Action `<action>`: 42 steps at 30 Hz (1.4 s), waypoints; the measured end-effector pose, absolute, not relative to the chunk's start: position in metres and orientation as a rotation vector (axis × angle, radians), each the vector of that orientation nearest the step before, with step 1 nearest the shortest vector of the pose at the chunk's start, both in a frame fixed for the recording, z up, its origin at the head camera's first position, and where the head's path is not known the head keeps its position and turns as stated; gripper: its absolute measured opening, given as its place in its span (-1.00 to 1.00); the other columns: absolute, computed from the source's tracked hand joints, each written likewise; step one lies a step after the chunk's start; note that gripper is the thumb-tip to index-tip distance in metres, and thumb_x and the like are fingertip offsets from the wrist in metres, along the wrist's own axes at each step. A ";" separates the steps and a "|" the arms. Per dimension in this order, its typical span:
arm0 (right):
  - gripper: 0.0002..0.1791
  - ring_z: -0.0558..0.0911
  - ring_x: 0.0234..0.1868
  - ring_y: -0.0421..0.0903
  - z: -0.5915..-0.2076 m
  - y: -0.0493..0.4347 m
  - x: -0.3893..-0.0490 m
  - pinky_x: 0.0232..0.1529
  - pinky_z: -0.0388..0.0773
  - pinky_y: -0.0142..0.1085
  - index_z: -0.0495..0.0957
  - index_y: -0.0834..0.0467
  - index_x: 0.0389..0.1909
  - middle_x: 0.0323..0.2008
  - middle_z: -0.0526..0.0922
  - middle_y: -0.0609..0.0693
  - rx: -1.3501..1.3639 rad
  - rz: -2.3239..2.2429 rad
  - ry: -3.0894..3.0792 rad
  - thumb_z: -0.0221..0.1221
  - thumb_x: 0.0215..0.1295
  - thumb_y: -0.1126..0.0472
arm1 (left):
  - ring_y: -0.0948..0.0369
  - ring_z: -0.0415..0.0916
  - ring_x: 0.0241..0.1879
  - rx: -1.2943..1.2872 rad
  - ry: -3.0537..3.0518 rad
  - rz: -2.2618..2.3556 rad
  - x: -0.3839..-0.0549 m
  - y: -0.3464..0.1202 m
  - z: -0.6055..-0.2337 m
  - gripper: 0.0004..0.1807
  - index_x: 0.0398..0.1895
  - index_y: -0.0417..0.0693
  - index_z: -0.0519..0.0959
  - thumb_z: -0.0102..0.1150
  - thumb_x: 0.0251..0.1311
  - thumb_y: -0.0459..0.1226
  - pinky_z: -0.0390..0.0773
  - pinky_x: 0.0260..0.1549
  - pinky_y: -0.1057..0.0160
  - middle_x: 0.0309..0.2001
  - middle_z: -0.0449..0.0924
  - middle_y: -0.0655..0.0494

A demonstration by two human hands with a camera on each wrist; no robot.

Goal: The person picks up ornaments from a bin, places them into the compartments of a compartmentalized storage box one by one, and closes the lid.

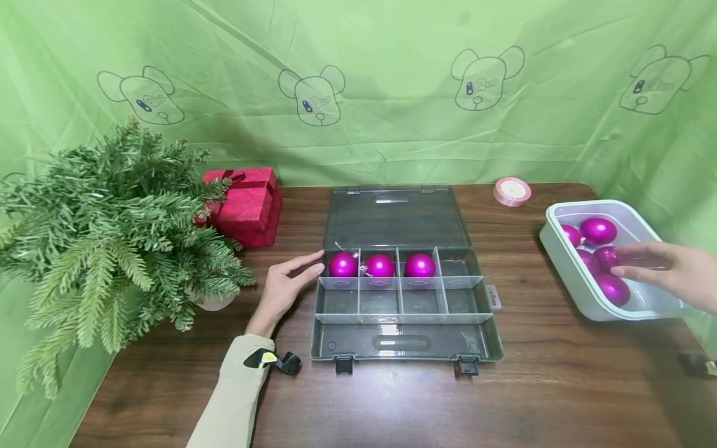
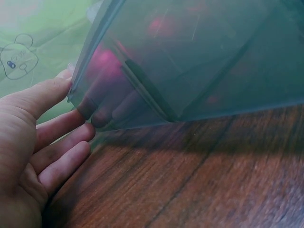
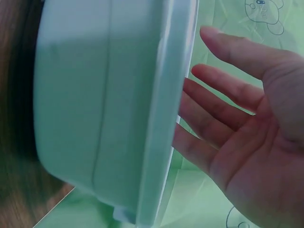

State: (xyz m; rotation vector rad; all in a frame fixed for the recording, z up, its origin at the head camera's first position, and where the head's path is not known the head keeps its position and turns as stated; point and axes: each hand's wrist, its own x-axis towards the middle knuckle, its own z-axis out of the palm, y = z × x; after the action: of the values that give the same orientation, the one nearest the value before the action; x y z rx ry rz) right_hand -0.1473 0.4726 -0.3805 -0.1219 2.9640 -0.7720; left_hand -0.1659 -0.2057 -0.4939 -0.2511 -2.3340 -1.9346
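Note:
On the table lies an open grey see-through compartment case [image 1: 403,342], with three shiny magenta ball ornaments [image 1: 420,265] in its back row; the back right compartment holds none. My left hand [image 1: 282,289] touches the case's left edge with thumb and fingertips, fingers fairly straight; through the wall some fingertips show in the left wrist view. At the right, my right hand [image 1: 672,270] reaches into a pale tub [image 1: 568,274] holding several magenta balls [image 1: 612,289], some glittery. Its fingers are spread beside a glittery ball [image 1: 607,258]. In the right wrist view, nothing shows between them.
An artificial fir tree [image 1: 129,236] stands at the left, partly over a red gift box [image 1: 252,208]. A pink ribbon roll [image 1: 512,191] lies at the back, between case and tub. Two dark latches [image 1: 468,366] stick out from the case's front. A green cloth [image 1: 392,124] hangs behind.

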 end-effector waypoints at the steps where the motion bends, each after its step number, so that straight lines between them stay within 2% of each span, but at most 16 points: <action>1: -0.49 0.54 -0.21 -0.59 -0.381 0.474 -0.147 -0.33 0.35 -0.49 0.68 0.30 0.11 -0.13 0.78 0.33 -0.123 -0.750 2.959 0.52 0.29 0.08 | 0.17 0.64 0.24 -0.252 -2.337 -1.932 -0.166 -0.206 -0.494 -0.64 0.17 0.02 0.78 0.50 0.32 -0.23 0.53 0.30 0.26 0.14 0.76 0.10; 2: -0.49 0.65 -0.15 -0.43 -0.382 0.476 -0.146 -0.28 0.39 -0.41 0.68 0.29 0.12 -0.11 0.78 0.33 -0.126 -0.723 2.955 0.51 0.30 0.06 | 0.16 0.64 0.24 -0.252 -2.338 -1.932 -0.166 -0.206 -0.495 -0.64 0.17 0.01 0.78 0.50 0.32 -0.23 0.52 0.30 0.26 0.14 0.76 0.09; 4: -0.50 0.74 -0.02 0.04 -0.383 0.478 -0.145 -0.22 0.43 -0.23 0.69 0.27 0.11 -0.07 0.77 0.35 -0.132 -0.676 2.944 0.50 0.31 0.03 | 0.17 0.64 0.24 -0.250 -2.339 -1.933 -0.166 -0.206 -0.495 -0.64 0.18 0.01 0.78 0.50 0.33 -0.23 0.52 0.30 0.26 0.14 0.76 0.10; 7: -0.49 0.47 0.13 0.69 -0.385 0.480 -0.144 -0.18 0.44 0.03 0.68 0.28 0.12 -0.07 0.78 0.32 -0.149 -0.639 2.913 0.48 0.33 0.01 | 0.17 0.64 0.24 -0.249 -2.341 -1.928 -0.166 -0.206 -0.495 -0.64 0.18 0.00 0.78 0.50 0.33 -0.22 0.52 0.30 0.27 0.14 0.76 0.10; 8: -0.49 0.48 0.12 0.69 -0.386 0.481 -0.144 -0.18 0.44 0.06 0.68 0.28 0.11 -0.10 0.79 0.29 -0.161 -0.631 2.907 0.48 0.32 0.02 | 0.17 0.64 0.24 -0.249 -2.341 -1.928 -0.166 -0.206 -0.495 -0.64 0.18 0.00 0.78 0.50 0.33 -0.22 0.52 0.30 0.27 0.14 0.76 0.09; 10: -0.49 0.65 0.02 0.43 -0.389 0.483 -0.143 -0.18 0.43 0.00 0.69 0.29 0.09 -0.15 0.81 0.20 -0.174 -0.623 2.897 0.50 0.29 0.03 | 0.17 0.64 0.24 -0.248 -2.342 -1.925 -0.166 -0.206 -0.495 -0.64 0.18 0.01 0.78 0.50 0.33 -0.22 0.52 0.30 0.27 0.14 0.76 0.10; 11: -0.49 0.70 -0.03 0.22 -0.390 0.483 -0.143 -0.19 0.43 -0.07 0.70 0.28 0.08 -0.17 0.82 0.17 -0.176 -0.617 2.899 0.51 0.27 0.03 | 0.17 0.64 0.24 -0.248 -2.342 -1.924 -0.166 -0.206 -0.495 -0.64 0.18 0.02 0.78 0.50 0.33 -0.21 0.52 0.30 0.27 0.14 0.76 0.11; 13: -0.50 0.66 -0.12 -0.18 -0.393 0.485 -0.143 -0.24 0.42 -0.19 0.70 0.30 0.06 -0.17 0.81 0.20 -0.194 -0.622 2.900 0.54 0.23 0.06 | 0.17 0.64 0.24 -0.247 -2.340 -1.926 -0.166 -0.206 -0.495 -0.64 0.17 0.02 0.78 0.50 0.33 -0.21 0.52 0.30 0.27 0.14 0.76 0.11; 15: -0.48 0.58 -0.15 -0.32 -0.395 0.486 -0.143 -0.27 0.42 -0.23 0.68 0.33 0.08 -0.15 0.80 0.26 -0.206 -0.628 2.884 0.53 0.23 0.08 | 0.17 0.64 0.24 -0.245 -2.336 -1.930 -0.166 -0.206 -0.494 -0.64 0.17 0.02 0.78 0.50 0.32 -0.22 0.52 0.30 0.27 0.14 0.76 0.10; 20: -0.41 0.61 -0.21 -0.39 -0.399 0.485 -0.140 -0.31 0.51 -0.30 0.57 0.44 0.14 -0.11 0.75 0.41 -0.239 -0.667 2.824 0.50 0.27 0.13 | 0.16 0.64 0.23 -0.245 -2.317 -1.944 -0.166 -0.206 -0.495 -0.65 0.16 -0.01 0.78 0.50 0.32 -0.25 0.53 0.29 0.27 0.13 0.76 0.07; 22: -0.40 0.52 -0.25 -0.56 -0.400 0.483 -0.140 -0.34 0.51 -0.37 0.57 0.44 0.14 -0.13 0.76 0.40 -0.235 -0.674 2.826 0.52 0.26 0.13 | 0.17 0.65 0.22 -0.242 -2.317 -1.940 -0.166 -0.206 -0.495 -0.65 0.16 -0.01 0.78 0.51 0.31 -0.25 0.54 0.28 0.27 0.13 0.76 0.08; 27: -0.42 0.50 -0.27 -0.60 -0.401 0.483 -0.141 -0.37 0.51 -0.39 0.61 0.44 0.10 -0.13 0.76 0.38 -0.245 -0.662 2.845 0.54 0.22 0.14 | 0.17 0.65 0.22 -0.236 -2.322 -1.944 -0.166 -0.205 -0.495 -0.65 0.15 0.03 0.79 0.51 0.31 -0.23 0.54 0.28 0.26 0.13 0.76 0.11; 31: -0.44 0.53 -0.27 -0.60 -0.403 0.485 -0.141 -0.36 0.51 -0.39 0.62 0.43 0.09 -0.19 0.80 0.20 -0.232 -0.677 2.849 0.54 0.22 0.14 | 0.16 0.65 0.23 -0.239 -2.320 -1.954 -0.167 -0.203 -0.495 -0.65 0.15 0.03 0.79 0.52 0.31 -0.23 0.55 0.28 0.25 0.13 0.76 0.12; 36: -0.46 0.54 -0.27 -0.60 -0.400 0.491 -0.142 -0.36 0.51 -0.42 0.62 0.37 0.09 -0.27 0.79 -0.21 -0.180 -0.743 2.863 0.54 0.22 0.14 | 0.17 0.64 0.23 -0.232 -2.323 -1.954 -0.166 -0.203 -0.494 -0.64 0.16 0.03 0.79 0.52 0.30 -0.22 0.54 0.29 0.25 0.13 0.76 0.13; 40: -0.68 0.57 -0.28 -0.58 -0.392 0.489 -0.143 -0.37 0.55 -0.46 0.70 0.16 0.00 -0.28 0.71 -0.45 -0.151 -0.850 2.857 0.51 0.27 0.20 | 0.17 0.64 0.23 -0.223 -2.325 -1.952 -0.166 -0.204 -0.494 -0.64 0.16 0.02 0.78 0.52 0.31 -0.23 0.53 0.29 0.26 0.14 0.76 0.12; 42: -0.73 0.57 -0.28 -0.59 -0.389 0.486 -0.143 -0.38 0.55 -0.51 0.72 -0.09 -0.09 -0.28 0.66 -0.54 -0.141 -0.923 2.859 0.50 0.28 0.26 | 0.17 0.64 0.24 -0.218 -2.323 -1.954 -0.166 -0.205 -0.494 -0.64 0.16 0.02 0.78 0.52 0.31 -0.23 0.53 0.30 0.25 0.14 0.76 0.11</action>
State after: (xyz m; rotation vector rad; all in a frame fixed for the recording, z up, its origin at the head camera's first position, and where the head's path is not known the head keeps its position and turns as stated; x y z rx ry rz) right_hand -0.1435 0.4864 -0.3891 -0.1406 2.8591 -0.9230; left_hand -0.1659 -0.2047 -0.4936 -0.2184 -2.3233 -1.9538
